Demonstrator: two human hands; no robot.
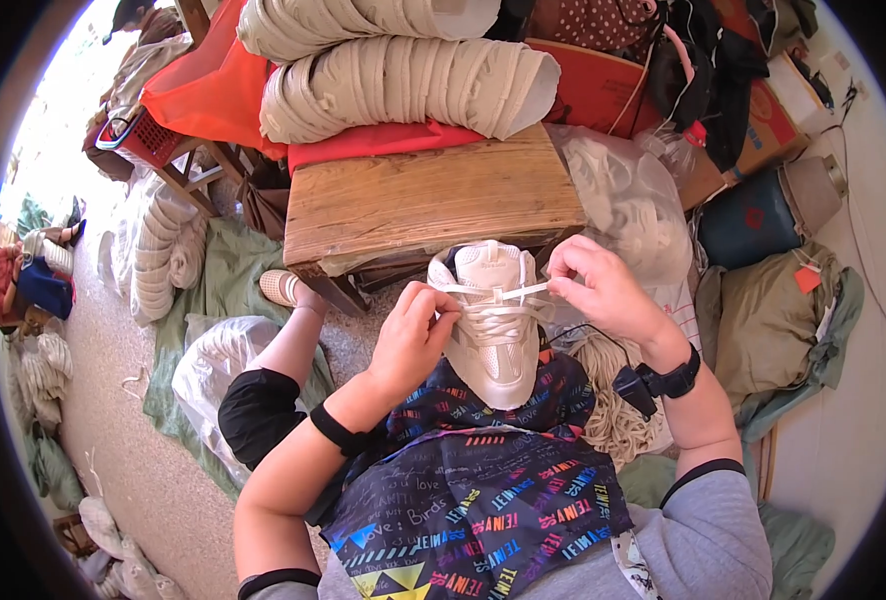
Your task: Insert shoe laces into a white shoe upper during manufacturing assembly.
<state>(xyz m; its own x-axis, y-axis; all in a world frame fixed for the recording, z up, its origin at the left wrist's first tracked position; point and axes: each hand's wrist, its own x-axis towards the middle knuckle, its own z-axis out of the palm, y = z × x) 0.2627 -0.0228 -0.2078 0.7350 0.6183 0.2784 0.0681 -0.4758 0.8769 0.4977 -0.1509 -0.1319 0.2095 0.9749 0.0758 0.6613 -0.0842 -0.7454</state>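
A cream sneaker [498,365] rests on my lap, toe toward me, its tongue end close to the wooden bench. A flat pale shoelace [523,291] crosses the upper part of the tongue and is stretched sideways between my hands. My left hand [410,340] is closed in a pinch at the sneaker's left side, on the lace's left end. On the other side my right hand [603,285] pinches the right end of the lace, a little away from the shoe. Lower down, the lace runs in crossed rows over the tongue.
Beyond the sneaker stands a wooden bench [423,195], with stacked rows of cream shoe uppers [403,88] behind it. A heap of cream laces [613,400] lies by my right side. Plastic bags [633,200], a blue cylinder [748,225] and green cloth bundles [778,320] crowd the right.
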